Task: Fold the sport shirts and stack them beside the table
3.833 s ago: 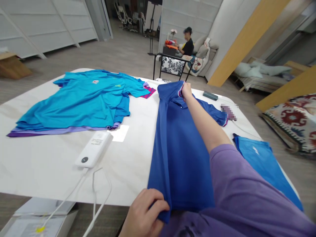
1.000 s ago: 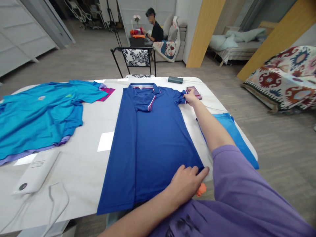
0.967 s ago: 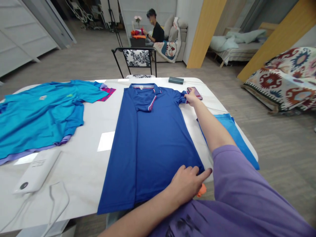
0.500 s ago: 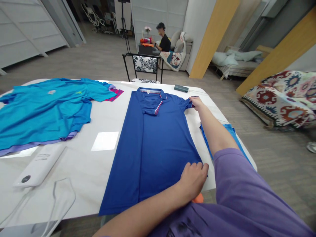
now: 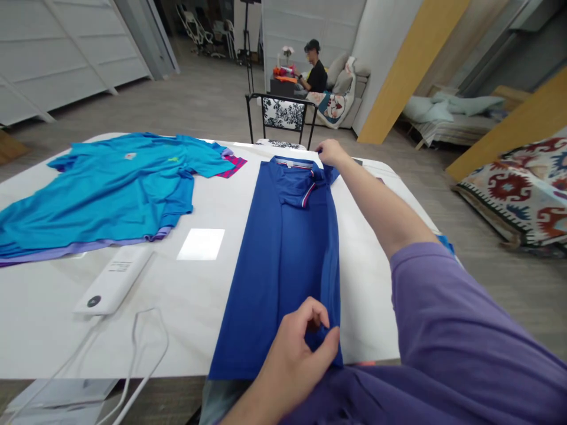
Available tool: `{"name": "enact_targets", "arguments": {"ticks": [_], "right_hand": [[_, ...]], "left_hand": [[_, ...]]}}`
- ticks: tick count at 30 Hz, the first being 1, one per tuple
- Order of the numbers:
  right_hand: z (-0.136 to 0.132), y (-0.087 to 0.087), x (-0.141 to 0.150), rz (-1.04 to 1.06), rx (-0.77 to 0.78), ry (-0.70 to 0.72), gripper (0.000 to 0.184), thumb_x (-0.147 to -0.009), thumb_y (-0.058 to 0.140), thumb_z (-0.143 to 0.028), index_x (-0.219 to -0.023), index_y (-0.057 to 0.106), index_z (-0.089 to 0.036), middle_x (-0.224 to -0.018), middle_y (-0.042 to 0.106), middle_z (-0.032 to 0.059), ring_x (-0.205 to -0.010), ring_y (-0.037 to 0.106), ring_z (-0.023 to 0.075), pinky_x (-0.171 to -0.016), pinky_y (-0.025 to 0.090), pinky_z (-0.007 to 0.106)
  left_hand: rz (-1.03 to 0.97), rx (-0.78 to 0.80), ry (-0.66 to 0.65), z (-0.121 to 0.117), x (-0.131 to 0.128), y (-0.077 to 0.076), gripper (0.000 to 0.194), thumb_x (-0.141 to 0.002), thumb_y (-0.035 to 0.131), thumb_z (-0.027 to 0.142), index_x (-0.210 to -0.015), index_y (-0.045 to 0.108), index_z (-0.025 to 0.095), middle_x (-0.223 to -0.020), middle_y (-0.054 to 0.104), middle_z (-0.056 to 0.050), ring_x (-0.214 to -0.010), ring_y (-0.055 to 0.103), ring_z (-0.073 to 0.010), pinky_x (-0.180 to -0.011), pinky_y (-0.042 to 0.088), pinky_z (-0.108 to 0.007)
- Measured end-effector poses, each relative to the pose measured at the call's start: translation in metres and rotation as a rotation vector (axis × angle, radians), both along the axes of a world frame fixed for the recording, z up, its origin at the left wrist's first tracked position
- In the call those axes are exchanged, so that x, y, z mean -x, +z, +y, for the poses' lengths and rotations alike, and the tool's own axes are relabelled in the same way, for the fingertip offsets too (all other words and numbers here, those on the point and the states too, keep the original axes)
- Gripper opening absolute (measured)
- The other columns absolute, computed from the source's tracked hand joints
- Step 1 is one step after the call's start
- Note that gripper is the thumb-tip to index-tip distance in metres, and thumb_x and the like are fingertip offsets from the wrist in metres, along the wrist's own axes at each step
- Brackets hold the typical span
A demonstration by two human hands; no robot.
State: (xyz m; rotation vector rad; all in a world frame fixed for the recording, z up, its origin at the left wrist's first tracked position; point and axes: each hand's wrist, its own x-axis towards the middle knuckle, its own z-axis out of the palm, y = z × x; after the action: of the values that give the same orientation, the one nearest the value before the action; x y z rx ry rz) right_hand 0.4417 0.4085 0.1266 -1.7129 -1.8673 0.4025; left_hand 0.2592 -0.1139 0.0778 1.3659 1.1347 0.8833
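Polo (image 5: 252, 283), dark blue: lengthwise on table (image 5: 367, 289), collar (image 5: 292, 163) at far end, hem at near edge. Left side turned inward in a long strip, with striped-cuff sleeve (image 5: 295, 192) doubled back across chest, apparently to keep within the body's outline. Right side raised and curling inward, between two grips.

Left hand (image 5: 292, 348): low, at hem's right corner. Thumb and forefinger curved into a ring, tips nearly together, pinching cloth; other fingers curled. Placement likely for control of the near corner.

Right hand (image 5: 333, 153): far end, arm at full reach, beside collar. Fingers drawn closed on sleeve cloth, tips only partly visible. Wide spacing from left hand probably for an even pull along the whole side, with less sag in the middle.

Shirts (image 5: 119, 192), teal uppermost, blue and purple edges beneath: spread flat in a stack, left of polo and well apart, presumably for working room between. Patterned cloth (image 5: 234, 167), red and blue, protruding from stack's right.

White device (image 5: 115, 280), with cable (image 5: 133, 348) trailing over near edge: just below stack, clear of polo.

Blue cloth (image 5: 445, 243): right edge, mostly behind forearm.

Beyond table: chair (image 5: 283, 115), black-framed; farther off, seated person (image 5: 317, 77) in black top, beside cushions (image 5: 343, 81).
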Motion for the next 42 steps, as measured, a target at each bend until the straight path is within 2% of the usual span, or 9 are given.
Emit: {"name": "enact_targets", "arguments": {"ticks": [2,5,8,12,18,23,27,32,42], "right_hand": [[0.007,-0.009,0.054,-0.105,0.046,0.149,0.03,-0.095,0.076,-0.005,-0.122,0.088,-0.007,-0.133,0.082,0.0144,-0.147,0.068,0.0306,-0.136,0.044,0.041],[0.002,-0.036,0.12,-0.151,0.14,0.375,0.065,-0.095,0.088,-0.021,-0.158,0.073,-0.015,-0.156,0.073,0.0142,-0.146,0.068,0.032,-0.132,0.052,0.046],[-0.009,-0.065,0.148,-0.141,0.238,0.466,0.075,-0.107,0.081,-0.039,-0.173,0.055,-0.014,-0.166,0.064,0.0205,-0.137,0.073,0.0308,-0.122,0.06,0.048],[-0.017,-0.086,0.118,-0.352,0.171,0.402,0.05,-0.107,0.076,-0.032,-0.151,0.073,-0.009,-0.155,0.071,0.0214,-0.144,0.069,0.0336,-0.13,0.052,0.048],[-0.064,-0.096,0.027,-0.434,0.137,0.27,0.039,-0.109,0.069,-0.035,-0.141,0.077,-0.013,-0.137,0.079,0.018,-0.127,0.074,0.0316,-0.118,0.057,0.045],[-0.122,-0.101,0.026,-0.395,0.223,0.327,0.032,-0.11,0.071,-0.044,-0.13,0.077,-0.02,-0.122,0.084,0.0097,-0.113,0.077,0.0272,-0.106,0.059,0.036],[-0.118,-0.102,0.094,-0.341,0.173,0.309,0.037,-0.113,0.066,-0.054,-0.133,0.072,-0.023,-0.134,0.081,0.0107,-0.123,0.076,0.0304,-0.11,0.059,0.042],[-0.074,-0.105,0.176,-0.389,0.253,0.13,0.067,-0.111,0.068,-0.061,-0.154,0.06,-0.01,-0.158,0.067,0.0282,-0.144,0.069,0.0415,-0.12,0.057,0.054],[-0.037,-0.105,0.185,-0.443,0.242,0.198,0.041,-0.109,0.062,-0.03,-0.145,0.07,-0.012,-0.153,0.072,0.024,-0.137,0.073,0.0379,-0.117,0.06,0.049]], "left_hand": [[0.072,0.002,0.036,-0.013,0.021,-0.003,0.008,-0.101,0.071,0.034,-0.103,0.07,0.027,-0.089,0.066,0.0,-0.084,0.066,-0.0194,-0.081,0.052,-0.03],[0.197,0.048,-0.002,-0.03,0.049,-0.014,0.033,-0.105,0.068,0.043,-0.135,0.075,0.034,-0.085,0.068,0.001,-0.079,0.069,-0.022,-0.079,0.054,-0.032],[0.218,0.124,-0.169,-0.041,0.07,-0.03,0.046,-0.107,0.062,0.039,-0.152,0.069,0.035,-0.08,0.075,0.002,-0.07,0.073,-0.0228,-0.074,0.053,-0.033],[0.372,0.046,-0.287,-0.041,0.085,-0.048,0.033,-0.104,0.062,0.033,-0.133,0.078,0.035,-0.073,0.076,0.002,-0.068,0.075,-0.0251,-0.069,0.048,-0.038],[0.765,-0.214,0.133,-0.01,0.092,-0.06,0.032,-0.115,0.057,0.054,-0.117,0.073,0.026,-0.101,0.078,-0.011,-0.085,0.077,-0.032,-0.075,0.05,-0.046],[0.917,-0.187,0.071,-0.004,0.091,-0.073,0.036,-0.114,0.06,0.058,-0.102,0.069,0.026,-0.098,0.074,-0.01,-0.091,0.075,-0.0346,-0.08,0.048,-0.047],[0.899,-0.149,0.057,-0.011,0.087,-0.074,0.031,-0.116,0.059,0.048,-0.095,0.067,0.026,-0.099,0.074,-0.01,-0.094,0.074,-0.0341,-0.081,0.046,-0.047],[0.809,0.007,0.077,-0.01,0.084,-0.069,0.023,-0.116,0.052,0.046,-0.106,0.061,0.027,-0.091,0.075,-0.008,-0.088,0.074,-0.0347,-0.082,0.045,-0.047],[0.173,0.215,0.06,-0.02,0.088,-0.075,0.024,-0.116,0.05,0.05,-0.129,0.056,0.03,-0.099,0.07,-0.003,-0.082,0.072,-0.0232,-0.076,0.05,-0.036]]}}
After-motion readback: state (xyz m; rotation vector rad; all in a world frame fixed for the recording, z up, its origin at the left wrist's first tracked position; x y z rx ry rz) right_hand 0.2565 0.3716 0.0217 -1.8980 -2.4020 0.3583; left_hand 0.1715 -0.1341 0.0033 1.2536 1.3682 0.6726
